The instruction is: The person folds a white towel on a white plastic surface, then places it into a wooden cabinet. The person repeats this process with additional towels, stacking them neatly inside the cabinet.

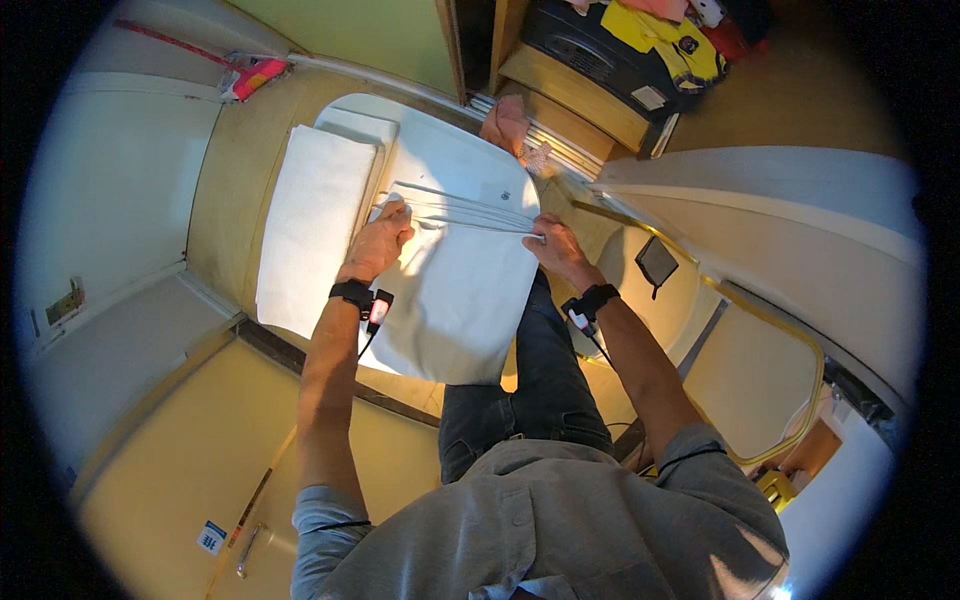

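A white cloth (457, 300) lies over the near part of a white table (457, 154) and hangs over its near edge. My left hand (384, 238) grips the cloth's gathered far edge near the table's middle. At the table's right rim, my right hand (556, 244) pinches the other end of that edge. Between both hands the fabric runs in several long, taut pleats. To the left of my left hand lies a flat stack of folded white cloth (311, 217). Each wrist wears a black strap with a small device.
A chair with a gold-coloured frame (817, 352) stands at the right, with a dark pouch (657, 262) on a pale seat nearby. Pink cloth (507, 124) hangs beyond the table's far edge. A red broom (259, 77) leans at the far left. Clothes (667, 41) lie on a black case.
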### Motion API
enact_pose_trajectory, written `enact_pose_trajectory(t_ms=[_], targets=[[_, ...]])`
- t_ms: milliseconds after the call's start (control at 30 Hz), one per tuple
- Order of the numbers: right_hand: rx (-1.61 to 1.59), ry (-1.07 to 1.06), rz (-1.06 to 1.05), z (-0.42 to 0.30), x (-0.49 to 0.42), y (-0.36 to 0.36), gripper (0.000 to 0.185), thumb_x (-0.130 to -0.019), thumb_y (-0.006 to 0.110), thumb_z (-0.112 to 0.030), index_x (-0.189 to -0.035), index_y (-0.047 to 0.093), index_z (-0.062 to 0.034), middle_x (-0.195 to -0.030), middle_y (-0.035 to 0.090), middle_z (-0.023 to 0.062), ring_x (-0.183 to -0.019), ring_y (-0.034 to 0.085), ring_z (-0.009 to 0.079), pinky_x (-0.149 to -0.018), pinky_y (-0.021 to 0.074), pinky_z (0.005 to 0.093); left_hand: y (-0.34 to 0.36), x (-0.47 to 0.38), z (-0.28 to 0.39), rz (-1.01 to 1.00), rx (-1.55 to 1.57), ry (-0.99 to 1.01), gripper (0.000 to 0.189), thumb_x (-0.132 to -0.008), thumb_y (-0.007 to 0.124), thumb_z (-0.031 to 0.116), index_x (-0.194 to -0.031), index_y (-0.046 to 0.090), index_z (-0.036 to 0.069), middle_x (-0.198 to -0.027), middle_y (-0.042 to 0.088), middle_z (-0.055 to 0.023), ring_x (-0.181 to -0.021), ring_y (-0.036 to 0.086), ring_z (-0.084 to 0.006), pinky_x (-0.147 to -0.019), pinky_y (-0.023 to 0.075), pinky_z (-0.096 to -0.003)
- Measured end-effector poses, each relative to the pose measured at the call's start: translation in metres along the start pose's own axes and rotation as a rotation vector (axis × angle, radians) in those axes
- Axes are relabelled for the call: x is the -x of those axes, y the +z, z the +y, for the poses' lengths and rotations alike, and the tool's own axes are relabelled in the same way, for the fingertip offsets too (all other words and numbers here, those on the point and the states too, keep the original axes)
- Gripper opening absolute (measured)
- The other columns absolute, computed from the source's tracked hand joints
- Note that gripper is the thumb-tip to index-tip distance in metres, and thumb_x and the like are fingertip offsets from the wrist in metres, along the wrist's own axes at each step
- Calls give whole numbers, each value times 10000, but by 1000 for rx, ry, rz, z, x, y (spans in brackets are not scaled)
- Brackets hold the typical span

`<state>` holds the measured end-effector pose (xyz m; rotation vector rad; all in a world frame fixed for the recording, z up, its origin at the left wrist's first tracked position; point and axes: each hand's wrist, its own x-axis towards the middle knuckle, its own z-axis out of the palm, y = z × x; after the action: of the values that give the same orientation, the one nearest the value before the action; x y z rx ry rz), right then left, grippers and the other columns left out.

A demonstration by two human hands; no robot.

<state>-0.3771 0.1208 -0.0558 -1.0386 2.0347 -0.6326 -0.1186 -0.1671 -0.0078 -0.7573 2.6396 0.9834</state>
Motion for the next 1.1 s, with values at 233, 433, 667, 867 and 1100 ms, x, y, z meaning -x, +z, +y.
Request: enact_pose_trajectory(t_ms=[233,433,667,867,1100], targets=[[-159,-25,-52,6,-4,-11,301,-898,732,-187,-1055,695,67,-1126,681,198,-1021,675,331,-890,541,394,-7,-18,6,-243,-245,138,451,-898,756,204,-1306,577,137,-1318,633,-126,-1097,680,-397,-885,574,-496],[-234,74,-159,6,-11,-28,288,-911,715,-200,-1021,684,64,-932,704,188,-852,684,305,-760,530,395,-13,-25,5,60,-89,47,167,-908,744,160,-1050,733,72,-1061,738,-165,-999,690,-408,-840,564,-486],[-307,-3,-103,21,-14,-30,263,-912,715,-214,-881,602,22,-786,608,144,-721,590,242,-672,483,408,-10,-38,11,403,-127,-76,110,-960,667,174,-979,729,85,-902,718,-198,-845,684,-439,-739,556,-507],[-364,74,-48,28,-7,-23,254,-919,701,-200,-844,570,3,-714,532,125,-666,520,222,-655,473,418,-12,-64,11,344,-88,-68,225,-998,649,235,-1013,731,27,-1045,716,-216,-950,673,-442,-804,556,-497],[101,-267,325,6,-3,-16,209,-909,697,-177,-848,574,-19,-729,551,156,-656,541,279,-639,471,460,-8,-39,27,19,-256,238,591,-832,840,261,-1371,633,137,-1281,696,-150,-1222,637,-340,-1117,433,-518]])
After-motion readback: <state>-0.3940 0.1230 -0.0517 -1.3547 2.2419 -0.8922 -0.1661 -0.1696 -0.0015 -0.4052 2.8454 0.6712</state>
